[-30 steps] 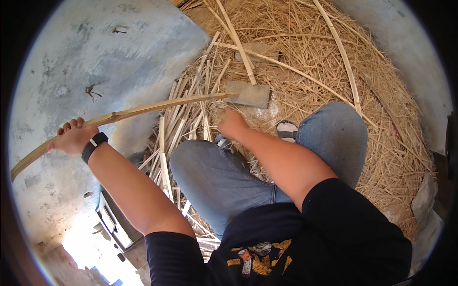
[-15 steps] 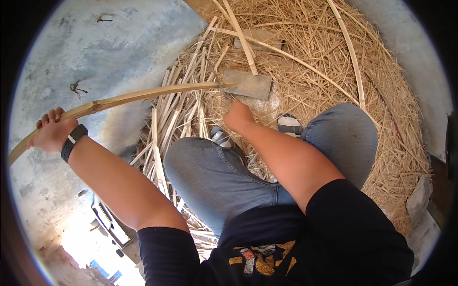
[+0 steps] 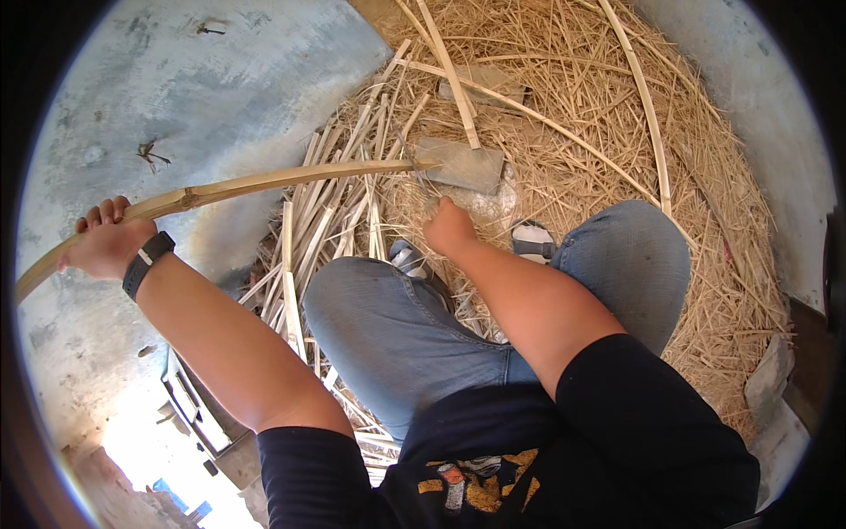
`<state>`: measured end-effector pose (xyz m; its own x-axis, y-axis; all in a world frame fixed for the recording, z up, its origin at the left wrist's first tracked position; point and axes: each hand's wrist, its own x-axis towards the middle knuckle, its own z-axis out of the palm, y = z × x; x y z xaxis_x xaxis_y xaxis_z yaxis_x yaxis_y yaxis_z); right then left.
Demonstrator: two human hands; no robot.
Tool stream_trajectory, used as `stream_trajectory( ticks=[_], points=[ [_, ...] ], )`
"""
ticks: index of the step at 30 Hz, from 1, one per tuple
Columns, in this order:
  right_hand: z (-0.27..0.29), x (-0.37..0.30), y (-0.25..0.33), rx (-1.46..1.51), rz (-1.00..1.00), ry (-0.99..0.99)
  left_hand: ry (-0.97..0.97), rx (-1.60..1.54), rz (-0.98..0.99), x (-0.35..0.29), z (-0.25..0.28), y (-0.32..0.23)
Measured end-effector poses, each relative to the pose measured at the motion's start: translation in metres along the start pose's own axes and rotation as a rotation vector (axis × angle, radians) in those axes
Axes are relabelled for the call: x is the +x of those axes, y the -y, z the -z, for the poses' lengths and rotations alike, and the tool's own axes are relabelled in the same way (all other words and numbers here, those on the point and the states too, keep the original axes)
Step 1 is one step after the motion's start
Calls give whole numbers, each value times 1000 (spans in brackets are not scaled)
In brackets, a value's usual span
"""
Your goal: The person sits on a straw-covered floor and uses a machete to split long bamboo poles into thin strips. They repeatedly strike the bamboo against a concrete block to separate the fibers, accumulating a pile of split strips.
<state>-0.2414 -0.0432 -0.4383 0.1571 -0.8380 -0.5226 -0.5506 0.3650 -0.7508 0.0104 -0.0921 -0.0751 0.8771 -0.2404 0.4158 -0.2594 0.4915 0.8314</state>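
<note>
Gripping bamboo pole [image 3: 282,175] in left hand [image 3: 111,244], with tip across left edge of slab [image 3: 471,168]; clenching thin-bladed tool [image 3: 420,179] in right hand [image 3: 451,231].

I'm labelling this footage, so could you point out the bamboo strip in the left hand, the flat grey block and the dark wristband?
Bamboo strip [image 3: 256,182]: head view, near the middle of its length.
Flat grey block [image 3: 470,169]: head view, upper face.
Dark wristband [image 3: 146,264]: head view, its band.
</note>
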Motion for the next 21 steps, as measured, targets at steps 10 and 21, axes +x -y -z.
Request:
stream_trajectory(
  ticks=[10,21],
  points=[
    [-8,-16,-29,68,218,-24,35,-23,46,19,0,5],
    [5,-18,17,-11,300,167,-12,33,24,4,8,2]
  ],
)
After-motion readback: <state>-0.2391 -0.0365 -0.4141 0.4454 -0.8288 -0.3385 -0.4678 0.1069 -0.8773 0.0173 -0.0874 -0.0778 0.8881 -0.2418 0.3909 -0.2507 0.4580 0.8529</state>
